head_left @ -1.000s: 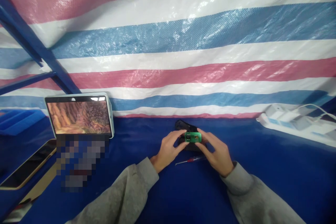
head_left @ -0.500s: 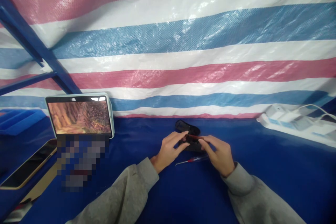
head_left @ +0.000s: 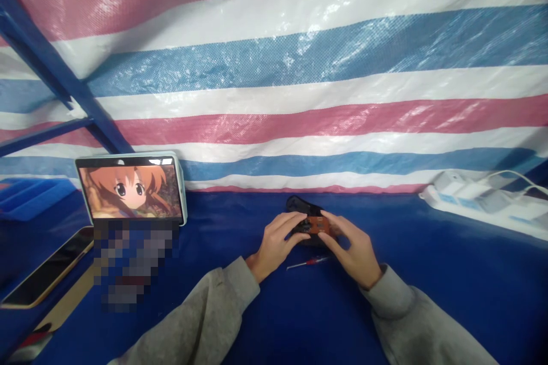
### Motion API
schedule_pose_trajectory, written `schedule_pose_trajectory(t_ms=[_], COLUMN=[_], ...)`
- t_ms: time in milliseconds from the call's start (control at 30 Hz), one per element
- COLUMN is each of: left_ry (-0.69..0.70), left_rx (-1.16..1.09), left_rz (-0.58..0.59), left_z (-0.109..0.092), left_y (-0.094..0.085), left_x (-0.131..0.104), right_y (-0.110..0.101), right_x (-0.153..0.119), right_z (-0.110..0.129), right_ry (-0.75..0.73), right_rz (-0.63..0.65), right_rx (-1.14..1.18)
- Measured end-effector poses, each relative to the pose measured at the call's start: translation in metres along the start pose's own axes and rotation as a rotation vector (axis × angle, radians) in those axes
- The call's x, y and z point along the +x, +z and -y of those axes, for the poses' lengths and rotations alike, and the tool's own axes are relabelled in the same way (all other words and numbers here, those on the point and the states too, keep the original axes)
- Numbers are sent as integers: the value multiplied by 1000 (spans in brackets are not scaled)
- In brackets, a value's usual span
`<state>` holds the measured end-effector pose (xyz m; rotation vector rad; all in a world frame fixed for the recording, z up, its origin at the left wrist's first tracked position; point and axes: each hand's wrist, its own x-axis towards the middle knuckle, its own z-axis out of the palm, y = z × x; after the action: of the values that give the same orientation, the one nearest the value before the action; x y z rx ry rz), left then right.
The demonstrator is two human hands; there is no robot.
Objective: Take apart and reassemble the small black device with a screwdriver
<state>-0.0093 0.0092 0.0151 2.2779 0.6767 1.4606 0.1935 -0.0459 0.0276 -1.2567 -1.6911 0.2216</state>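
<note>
Between my hands is an orange-brown circuit board (head_left: 319, 224) with dark parts on its left portion, its flat face turned up towards me. My left hand (head_left: 278, 239) is closed on the left end, thumb and fingers at opposite edges. My right hand (head_left: 353, 248) grips the right end the same way. Under and behind the board lie black plastic shell parts (head_left: 299, 203), which look like a computer mouse casing; the fingers hide much of them. Just in front rests a thin screwdriver (head_left: 310, 262) with a red, partly clear handle, touched by neither hand.
A tablet (head_left: 131, 191) playing a video stands at the left, a phone (head_left: 49, 268) lying nearer. Further left is a blue tray (head_left: 36, 197). A white power strip (head_left: 483, 205) with plugs and cables sits at the right. Striped sheeting (head_left: 299, 120) hangs behind the blue table (head_left: 308, 319).
The circuit board has turned from edge-on to show its flat face, lower over the black shell. My right hand has shifted slightly left, uncovering more of the screwdriver handle.
</note>
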Motion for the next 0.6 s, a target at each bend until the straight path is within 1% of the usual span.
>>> schedule_pose_trajectory(t_ms=[133,300,600], left_ry=[-7,-2,-20], left_rx=[9,17,-9], left_rz=[17,48,55], left_z=[1,1,2], left_y=[0,-1,0], left_x=[-1,-1,-1], right_y=[0,-1,-1], right_x=[0,0,1], right_z=[-1,-2,-2], right_ry=[-58,-86,-121], right_rz=[-14,-25,-34], right_rx=[-29,-51,-88])
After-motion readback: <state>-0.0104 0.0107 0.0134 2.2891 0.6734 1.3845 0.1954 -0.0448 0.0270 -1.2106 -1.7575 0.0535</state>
